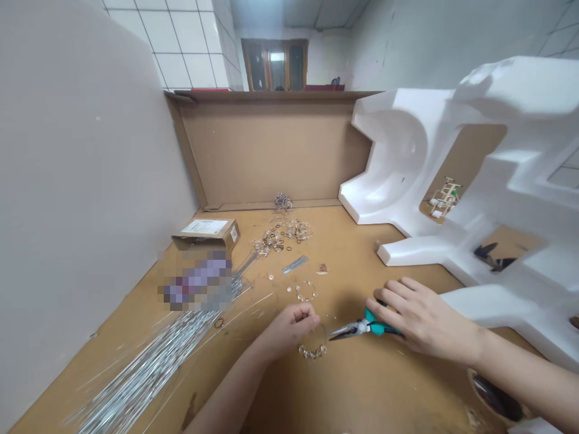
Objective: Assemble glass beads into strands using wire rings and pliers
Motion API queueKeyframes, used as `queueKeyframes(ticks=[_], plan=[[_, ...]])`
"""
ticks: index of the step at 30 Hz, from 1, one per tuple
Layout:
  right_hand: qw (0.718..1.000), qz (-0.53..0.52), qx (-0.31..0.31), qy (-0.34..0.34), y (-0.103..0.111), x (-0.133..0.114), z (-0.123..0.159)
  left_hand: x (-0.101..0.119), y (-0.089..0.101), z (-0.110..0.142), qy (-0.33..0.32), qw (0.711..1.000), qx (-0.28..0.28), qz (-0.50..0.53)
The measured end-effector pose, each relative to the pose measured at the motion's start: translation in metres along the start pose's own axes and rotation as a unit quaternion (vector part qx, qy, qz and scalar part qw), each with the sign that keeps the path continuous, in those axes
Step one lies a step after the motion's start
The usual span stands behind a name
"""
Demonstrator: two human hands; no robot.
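My left hand (289, 328) is curled into a loose pinch over a thin wire loop strung with small clear beads (313, 351), which lies on the brown tabletop. My right hand (418, 316) rests on the teal handles of needle-nose pliers (362, 327); their jaws point left toward the beaded loop, stopping just short of it. Its fingers are wrapped over the handles. Another small beaded piece (306, 292) lies just beyond my left hand.
A bundle of long silver wires (149, 374) in clear wrap lies at the left front. A small cardboard box (207, 232), loose rings and beads (283, 232), a cardboard back wall (271, 150) and big white foam packing (474, 199) at the right surround the work area.
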State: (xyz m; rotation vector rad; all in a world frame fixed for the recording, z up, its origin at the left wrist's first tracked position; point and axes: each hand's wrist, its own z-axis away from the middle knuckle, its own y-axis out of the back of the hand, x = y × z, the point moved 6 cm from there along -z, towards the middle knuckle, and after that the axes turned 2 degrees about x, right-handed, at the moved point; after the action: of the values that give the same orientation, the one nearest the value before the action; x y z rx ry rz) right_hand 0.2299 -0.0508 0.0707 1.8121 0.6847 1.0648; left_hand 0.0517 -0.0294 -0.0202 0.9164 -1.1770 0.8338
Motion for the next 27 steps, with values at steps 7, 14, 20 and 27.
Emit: queueKeyframes(ticks=[7,14,20,27], plan=[[0.999,0.007,-0.028,0.016,-0.001,-0.003,-0.003,0.002,-0.004,0.002,0.011,0.999,-0.028,0.018],[0.999,0.006,-0.033,0.027,-0.001,-0.006,-0.004,0.002,-0.005,0.004,0.007,0.999,-0.032,0.005],[0.999,-0.014,-0.031,0.024,0.002,-0.007,-0.005,0.001,-0.006,0.002,-0.002,0.999,-0.028,-0.021],[0.973,-0.154,-0.143,-0.099,-0.012,-0.001,-0.007,0.029,-0.010,0.009,-0.166,0.948,0.053,-0.267]])
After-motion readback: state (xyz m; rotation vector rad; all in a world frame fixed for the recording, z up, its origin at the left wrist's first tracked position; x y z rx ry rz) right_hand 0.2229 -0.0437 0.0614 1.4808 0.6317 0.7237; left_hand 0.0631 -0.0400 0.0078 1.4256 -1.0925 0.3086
